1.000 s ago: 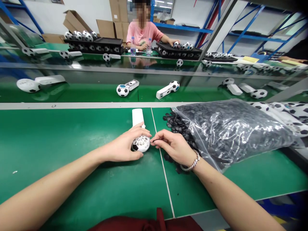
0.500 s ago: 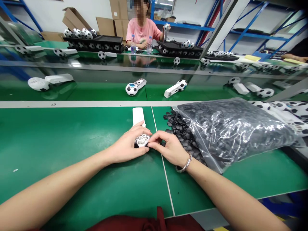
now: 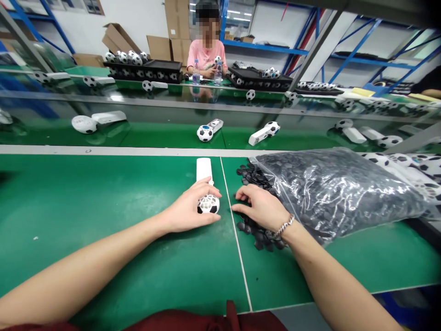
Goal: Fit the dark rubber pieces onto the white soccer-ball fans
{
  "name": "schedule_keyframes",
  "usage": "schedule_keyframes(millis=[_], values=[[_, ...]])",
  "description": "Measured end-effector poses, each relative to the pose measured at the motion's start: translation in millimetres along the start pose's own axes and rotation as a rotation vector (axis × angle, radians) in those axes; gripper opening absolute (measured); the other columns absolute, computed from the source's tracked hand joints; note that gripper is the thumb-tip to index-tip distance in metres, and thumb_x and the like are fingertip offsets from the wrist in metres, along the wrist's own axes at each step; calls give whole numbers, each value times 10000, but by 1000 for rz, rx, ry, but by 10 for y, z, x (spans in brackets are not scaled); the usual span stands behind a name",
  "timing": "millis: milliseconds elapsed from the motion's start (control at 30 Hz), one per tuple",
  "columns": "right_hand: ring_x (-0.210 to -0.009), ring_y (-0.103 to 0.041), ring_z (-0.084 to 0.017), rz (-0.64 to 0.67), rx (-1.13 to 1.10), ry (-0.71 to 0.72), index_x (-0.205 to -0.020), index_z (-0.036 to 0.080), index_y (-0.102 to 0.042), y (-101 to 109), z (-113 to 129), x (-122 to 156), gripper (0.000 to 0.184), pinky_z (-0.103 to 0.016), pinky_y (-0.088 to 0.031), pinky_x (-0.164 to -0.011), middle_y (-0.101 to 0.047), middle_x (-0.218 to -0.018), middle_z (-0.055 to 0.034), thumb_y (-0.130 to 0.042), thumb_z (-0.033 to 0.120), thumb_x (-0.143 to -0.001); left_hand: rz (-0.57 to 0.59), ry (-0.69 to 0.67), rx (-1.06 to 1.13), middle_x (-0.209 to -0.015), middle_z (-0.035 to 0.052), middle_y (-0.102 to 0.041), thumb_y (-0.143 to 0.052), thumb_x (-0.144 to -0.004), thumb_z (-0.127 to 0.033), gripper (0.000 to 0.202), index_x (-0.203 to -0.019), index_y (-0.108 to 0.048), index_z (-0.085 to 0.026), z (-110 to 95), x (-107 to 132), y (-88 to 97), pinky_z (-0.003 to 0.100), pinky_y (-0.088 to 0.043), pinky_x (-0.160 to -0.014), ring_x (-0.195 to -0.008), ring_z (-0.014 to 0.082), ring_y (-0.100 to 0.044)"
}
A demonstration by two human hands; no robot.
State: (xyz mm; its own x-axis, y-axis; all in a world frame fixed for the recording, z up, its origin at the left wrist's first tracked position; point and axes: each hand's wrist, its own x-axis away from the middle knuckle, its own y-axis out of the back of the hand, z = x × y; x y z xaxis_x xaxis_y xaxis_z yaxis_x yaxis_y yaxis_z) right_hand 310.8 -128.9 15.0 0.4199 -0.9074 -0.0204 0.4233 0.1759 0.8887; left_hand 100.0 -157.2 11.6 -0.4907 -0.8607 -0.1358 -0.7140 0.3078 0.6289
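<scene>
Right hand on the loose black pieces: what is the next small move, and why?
Probably pinch one piece from the loose black pieces. The right hand lies flat on them, nothing visibly pinched, while the left hand cups the fan's ball head, whose white grille cells look unfilled.

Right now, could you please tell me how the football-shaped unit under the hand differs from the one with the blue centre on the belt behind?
The unit at the left hand is held, its head showing a white open grille with few black patches. The belt unit lies untouched, its ball fully patterned black and white round a blue centre. The held unit's handle points straight away; the other's angles rightward. Both have round heads on white handles.
</scene>
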Motion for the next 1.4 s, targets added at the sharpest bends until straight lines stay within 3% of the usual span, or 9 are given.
schedule_keyframes(millis=[200,333,467,700,833,967,1167,1267,1400], values=[[-674,-551,-123,161,62,-27,-741,192,-598,3,25,6,59,-229,-419,-623,-595,-736,-5,-587,248,-758,-27,23,-41,-1236,65,-435,-626,-677,-266,448,-1090,-455,-234,23,3,-15,433,-243,-1044,-1287,252,-245],[-683,-556,-128,179,105,9,-794,183,-606,39,58,44,127,-236,-426,-638,-592,-788,-23,-620,297,-739,-127,180,-101,-1148,73,-351,-705,-563,-341,593,-1087,-452,-223,30,4,25,469,-298,-996,-1156,284,-353],[-734,-566,-138,228,170,111,-784,183,-622,86,73,73,51,-242,-425,-680,-601,-809,-26,-588,216,-765,-35,219,-40,-1039,35,-388,-691,-574,-316,515,-1042,-493,-232,39,-10,121,449,-343,-956,-1067,258,-416],[-727,-600,-184,256,421,157,-742,171,-625,92,212,203,114,-272,-420,-619,-624,-774,-42,-541,96,-760,80,168,50,-1081,31,-410,-606,-588,-135,552,-1117,-482,-239,-5,-7,197,359,-372,-932,-1024,208,-464],[-634,-593,-178,187,518,190,-688,164,-607,25,247,282,220,-274,-406,-554,-612,-697,-41,-482,-12,-730,83,175,73,-1101,35,-401,-598,-585,-122,571,-1133,-476,-230,-8,2,203,323,-397,-901,-1007,193,-475],[-668,-589,-196,96,540,237,-711,148,-602,-44,201,260,208,-294,-434,-605,-599,-692,-61,-458,2,-744,144,97,78,-1117,24,-408,-576,-587,-92,572,-1130,-483,-243,18,3,255,311,-371,-931,-1030,186,-469],[-803,-588,-160,-24,174,236,-948,155,-584,-52,94,150,203,-278,-464,-715,-623,-866,-59,-455,76,-812,53,132,0,-1087,35,-452,-642,-628,-236,477,-1081,-493,-234,20,-15,219,369,-362,-922,-1025,221,-467],[-746,-592,-121,-88,-103,208,-833,179,-593,-36,122,118,77,-231,-465,-693,-638,-803,-5,-559,134,-780,64,158,-17,-1071,35,-480,-637,-634,-243,470,-1081,-493,-224,33,-26,230,352,-398,-863,-977,218,-493],[-677,-583,-100,-96,-261,239,-762,185,-591,-44,176,104,23,-210,-459,-659,-636,-735,23,-598,163,-762,162,118,56,-1091,26,-499,-607,-634,-189,489,-1105,-480,-223,80,-41,300,312,-416,-832,-962,199,-511]])
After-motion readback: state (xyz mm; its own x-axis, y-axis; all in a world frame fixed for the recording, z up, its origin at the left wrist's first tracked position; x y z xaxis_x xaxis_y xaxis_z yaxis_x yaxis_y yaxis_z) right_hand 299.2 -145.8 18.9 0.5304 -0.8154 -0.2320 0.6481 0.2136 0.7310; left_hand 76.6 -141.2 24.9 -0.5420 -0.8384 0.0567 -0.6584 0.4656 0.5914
